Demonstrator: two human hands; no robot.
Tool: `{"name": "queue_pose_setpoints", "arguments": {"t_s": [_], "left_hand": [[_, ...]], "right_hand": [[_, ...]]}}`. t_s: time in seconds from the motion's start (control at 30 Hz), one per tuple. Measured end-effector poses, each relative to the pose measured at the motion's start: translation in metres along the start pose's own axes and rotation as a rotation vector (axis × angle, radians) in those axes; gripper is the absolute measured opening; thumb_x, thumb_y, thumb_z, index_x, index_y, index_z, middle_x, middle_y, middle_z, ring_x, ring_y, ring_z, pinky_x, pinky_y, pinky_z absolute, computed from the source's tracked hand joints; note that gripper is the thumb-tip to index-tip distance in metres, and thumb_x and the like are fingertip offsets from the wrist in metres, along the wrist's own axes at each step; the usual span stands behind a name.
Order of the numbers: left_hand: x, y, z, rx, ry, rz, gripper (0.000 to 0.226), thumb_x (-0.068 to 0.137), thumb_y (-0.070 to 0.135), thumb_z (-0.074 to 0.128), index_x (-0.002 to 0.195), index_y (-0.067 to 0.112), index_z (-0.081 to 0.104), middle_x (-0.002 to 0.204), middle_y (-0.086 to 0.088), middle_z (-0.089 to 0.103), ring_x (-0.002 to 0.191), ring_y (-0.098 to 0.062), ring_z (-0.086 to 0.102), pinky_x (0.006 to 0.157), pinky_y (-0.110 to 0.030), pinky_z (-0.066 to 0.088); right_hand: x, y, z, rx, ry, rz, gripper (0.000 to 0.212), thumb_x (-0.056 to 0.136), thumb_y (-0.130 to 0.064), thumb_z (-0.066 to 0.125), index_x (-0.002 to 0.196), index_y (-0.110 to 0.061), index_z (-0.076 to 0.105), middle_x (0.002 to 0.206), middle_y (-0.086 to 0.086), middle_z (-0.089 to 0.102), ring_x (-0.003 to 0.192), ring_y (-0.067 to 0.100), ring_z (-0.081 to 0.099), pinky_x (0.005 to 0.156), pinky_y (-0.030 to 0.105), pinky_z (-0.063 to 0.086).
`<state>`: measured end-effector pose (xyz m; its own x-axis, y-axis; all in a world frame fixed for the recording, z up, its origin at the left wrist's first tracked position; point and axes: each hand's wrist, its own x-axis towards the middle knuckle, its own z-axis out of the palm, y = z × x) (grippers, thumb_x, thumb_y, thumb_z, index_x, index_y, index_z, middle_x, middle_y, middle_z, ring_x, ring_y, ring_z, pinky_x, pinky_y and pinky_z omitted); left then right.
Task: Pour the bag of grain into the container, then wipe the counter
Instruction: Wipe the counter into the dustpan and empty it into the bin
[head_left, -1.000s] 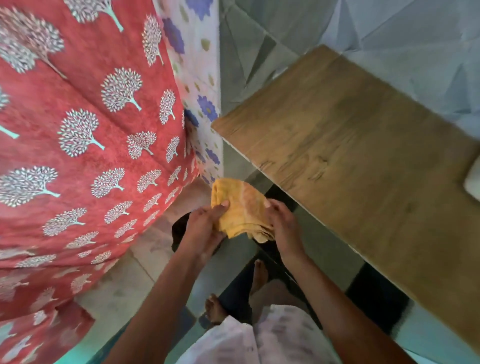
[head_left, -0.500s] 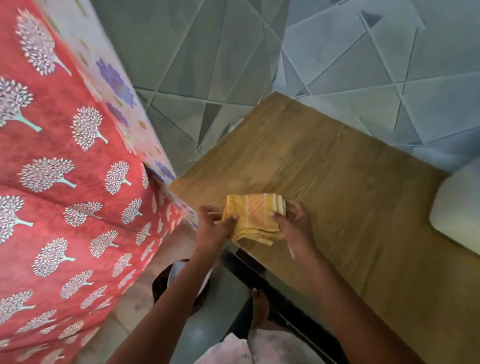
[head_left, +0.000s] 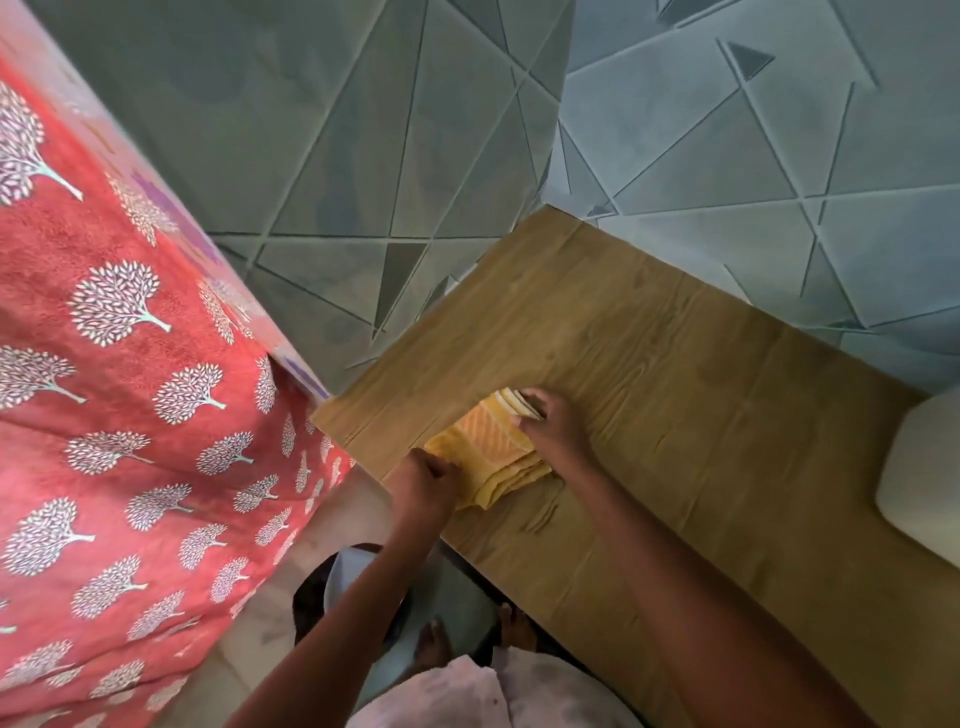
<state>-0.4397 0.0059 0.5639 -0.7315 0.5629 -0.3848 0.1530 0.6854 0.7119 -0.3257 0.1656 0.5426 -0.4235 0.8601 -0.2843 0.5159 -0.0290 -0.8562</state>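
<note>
Holding a folded yellow cloth (head_left: 493, 452) down on the wooden counter (head_left: 675, 395), you have both hands on it near the counter's front left corner. Your left hand (head_left: 426, 483) is at the cloth's near left edge, fingers curled in and pinching the fabric right where the counter ends. Your right hand (head_left: 553, 426) sits on the far right side of the cloth, fingers bent over the stacked folds, gripping them against the wood. The cloth is folded several times, with orange stripes across its top and its layered edges showing by your right fingertips and along the near side.

At the right edge of the view a white rounded container (head_left: 919, 478) rests on the counter, well apart from the cloth; only part of it shows, so you cannot tell what is in it. To your left hangs a red curtain (head_left: 130, 389) printed with pale trees, and behind the counter stands a grey wall (head_left: 389, 156) cut with slanting lines. Below the counter's edge your bare feet (head_left: 431, 644) show on the floor, with a pale garment (head_left: 493, 696) at the bottom of the view.
</note>
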Motion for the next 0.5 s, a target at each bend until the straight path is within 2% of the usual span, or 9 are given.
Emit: {"name": "queue_pose_setpoints", "arguments": {"t_s": [0.07,0.17,0.27,0.33,0.4,0.5], "left_hand": [[0.002,0.001,0.001,0.022,-0.007,0.025,0.002,0.088,0.011,0.059,0.09,0.012,0.059,0.084,-0.006,0.066,0.073,-0.019,0.061,0.055,-0.031,0.049],[0.004,-0.003,0.005,0.108,-0.041,0.073,0.011,0.091,0.018,0.06,0.098,0.013,0.054,0.089,-0.002,0.062,0.079,-0.022,0.062,0.069,-0.043,0.059],[0.0,-0.012,0.01,0.265,0.011,0.163,0.035,0.091,0.027,0.065,0.115,0.013,0.044,0.106,-0.003,0.049,0.089,-0.022,0.053,0.076,-0.045,0.056],[0.0,-0.02,0.014,0.371,0.083,0.34,0.046,0.088,0.029,0.069,0.124,0.015,0.043,0.117,-0.005,0.041,0.097,-0.02,0.045,0.082,-0.041,0.053],[0.002,-0.025,0.017,0.483,0.085,0.498,0.051,0.09,0.037,0.067,0.132,0.019,0.046,0.129,-0.004,0.04,0.11,-0.02,0.042,0.094,-0.037,0.047],[0.004,-0.027,0.02,0.542,0.028,0.523,0.053,0.093,0.039,0.063,0.139,0.018,0.049,0.142,-0.004,0.041,0.126,-0.024,0.041,0.104,-0.04,0.037]], "right_hand": [[0.006,-0.005,0.004,-0.05,-0.021,-0.041,0.043,0.088,-0.006,0.072,0.13,-0.007,0.062,0.125,0.01,0.067,0.112,0.017,0.063,0.087,0.027,0.049],[0.015,-0.012,0.008,-0.193,-0.038,-0.082,0.043,0.089,-0.011,0.072,0.131,-0.011,0.062,0.127,0.008,0.065,0.116,0.022,0.061,0.086,0.024,0.045],[0.013,-0.01,0.014,-0.365,0.053,-0.187,0.04,0.085,-0.016,0.073,0.124,-0.014,0.064,0.12,0.009,0.064,0.113,0.029,0.061,0.092,0.035,0.051],[0.006,-0.001,0.017,-0.465,0.15,-0.335,0.039,0.078,-0.015,0.074,0.116,-0.015,0.067,0.111,0.009,0.063,0.105,0.031,0.06,0.089,0.044,0.053],[-0.003,0.006,0.018,-0.502,0.134,-0.419,0.034,0.077,-0.013,0.073,0.11,-0.013,0.069,0.107,0.008,0.062,0.1,0.029,0.061,0.085,0.044,0.054],[-0.004,0.019,0.014,-0.517,0.061,-0.45,0.024,0.082,-0.015,0.067,0.105,-0.011,0.069,0.111,0.003,0.063,0.102,0.024,0.063,0.086,0.046,0.054]]}}
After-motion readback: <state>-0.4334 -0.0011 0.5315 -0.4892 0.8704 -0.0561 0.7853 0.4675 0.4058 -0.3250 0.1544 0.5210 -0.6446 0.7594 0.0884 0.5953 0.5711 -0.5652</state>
